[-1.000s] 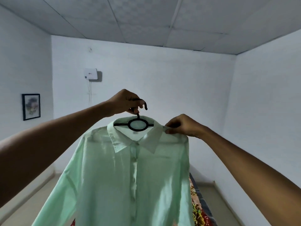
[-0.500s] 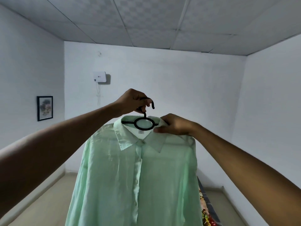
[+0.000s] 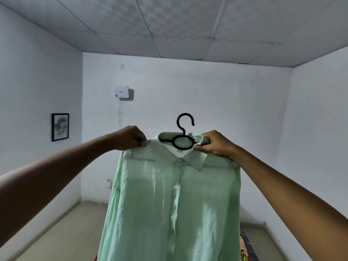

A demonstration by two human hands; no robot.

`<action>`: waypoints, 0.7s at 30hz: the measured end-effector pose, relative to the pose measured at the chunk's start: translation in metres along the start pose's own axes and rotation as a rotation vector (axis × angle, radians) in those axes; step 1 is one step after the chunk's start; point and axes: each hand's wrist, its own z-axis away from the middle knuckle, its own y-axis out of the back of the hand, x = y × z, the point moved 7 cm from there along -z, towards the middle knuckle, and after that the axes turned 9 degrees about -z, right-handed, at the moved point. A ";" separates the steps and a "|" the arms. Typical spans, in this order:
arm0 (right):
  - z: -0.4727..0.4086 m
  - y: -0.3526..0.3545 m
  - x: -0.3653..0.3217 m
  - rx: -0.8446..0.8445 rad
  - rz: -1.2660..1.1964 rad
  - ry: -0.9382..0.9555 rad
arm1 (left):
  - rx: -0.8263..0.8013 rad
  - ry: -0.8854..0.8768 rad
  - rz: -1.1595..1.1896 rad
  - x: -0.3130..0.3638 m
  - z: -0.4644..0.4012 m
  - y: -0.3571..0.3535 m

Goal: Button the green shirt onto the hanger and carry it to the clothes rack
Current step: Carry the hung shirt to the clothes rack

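Pale green, thin and slightly see-through, the shirt (image 3: 173, 200) hangs on a black plastic hanger (image 3: 183, 137) held up at chest height in the middle of a white-walled room. Its front placket looks buttoned down, collar spread over the hanger's ring. The left hand (image 3: 130, 138) has its fingers curled, pinching the shirt's shoulder at the collar's left edge. The right hand (image 3: 216, 146) grips the other shoulder beside the ring, thumb pressed against the cloth; whether it also clasps the hanger arm under the fabric is hard to tell. The hook stands free above both hands. A framed picture (image 3: 60, 127) and a small white box (image 3: 122, 92) are on the walls behind.
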 end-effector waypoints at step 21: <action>-0.042 0.022 -0.056 0.078 -0.109 0.126 | 0.010 -0.014 -0.191 0.005 -0.016 -0.013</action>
